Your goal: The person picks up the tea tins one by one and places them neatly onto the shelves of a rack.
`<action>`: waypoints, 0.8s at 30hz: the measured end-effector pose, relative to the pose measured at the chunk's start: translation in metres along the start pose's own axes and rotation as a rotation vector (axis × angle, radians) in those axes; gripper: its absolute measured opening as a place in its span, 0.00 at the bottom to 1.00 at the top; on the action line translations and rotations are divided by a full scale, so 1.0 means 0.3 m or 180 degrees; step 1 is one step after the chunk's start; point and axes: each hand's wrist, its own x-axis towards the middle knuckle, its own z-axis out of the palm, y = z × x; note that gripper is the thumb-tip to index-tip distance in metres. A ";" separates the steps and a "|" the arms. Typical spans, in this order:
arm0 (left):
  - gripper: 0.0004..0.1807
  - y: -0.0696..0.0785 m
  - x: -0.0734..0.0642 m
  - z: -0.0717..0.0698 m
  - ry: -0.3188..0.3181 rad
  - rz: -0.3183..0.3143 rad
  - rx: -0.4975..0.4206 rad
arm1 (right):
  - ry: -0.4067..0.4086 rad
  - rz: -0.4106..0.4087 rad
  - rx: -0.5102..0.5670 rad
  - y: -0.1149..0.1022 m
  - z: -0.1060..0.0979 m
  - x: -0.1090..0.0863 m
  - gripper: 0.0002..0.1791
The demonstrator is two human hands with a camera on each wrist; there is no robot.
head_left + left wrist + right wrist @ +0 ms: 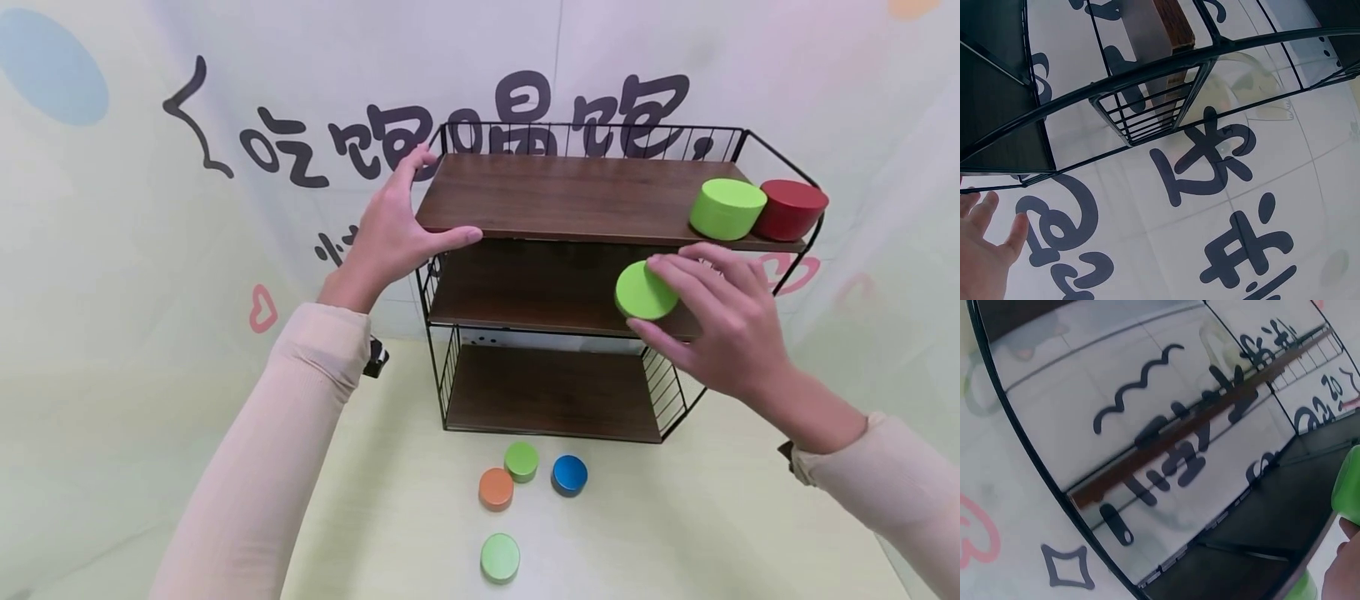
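Observation:
A short, bright green cylinder (646, 291) is pinched between the thumb and fingers of my right hand (723, 321). It is in front of the rack's middle shelf (525, 287), below the top shelf's front edge. Part of it shows at the right edge of the right wrist view. My left hand (401, 221), fingers and thumb spread apart, is at the left end of the brown top shelf (555, 196); whether it touches the rack is unclear. At that shelf's right end, another green cylinder (727, 210) sits beside a dark red cylinder (793, 210).
On the pale table (397, 500) before the rack's bottom shelf (555, 396) stand a green cylinder (521, 461), an orange one (496, 489), a blue one (570, 475) and a pale green one (500, 557). Black wire sides frame the rack. A printed white cloth hangs behind.

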 end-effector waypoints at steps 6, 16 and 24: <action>0.66 0.002 0.000 -0.002 0.0000 -0.0023 0.0042 | 0.0088 0.0120 -0.0124 0.022 -0.010 0.056 0.35; 0.66 0.003 0.005 0.004 0.0020 0.0025 0.0029 | 0.0172 0.0268 -0.0172 0.054 -0.026 0.127 0.35; 0.66 0.000 0.002 0.001 0.0006 -0.0003 0.0035 | 0.0091 0.0475 -0.0313 0.088 -0.027 0.167 0.31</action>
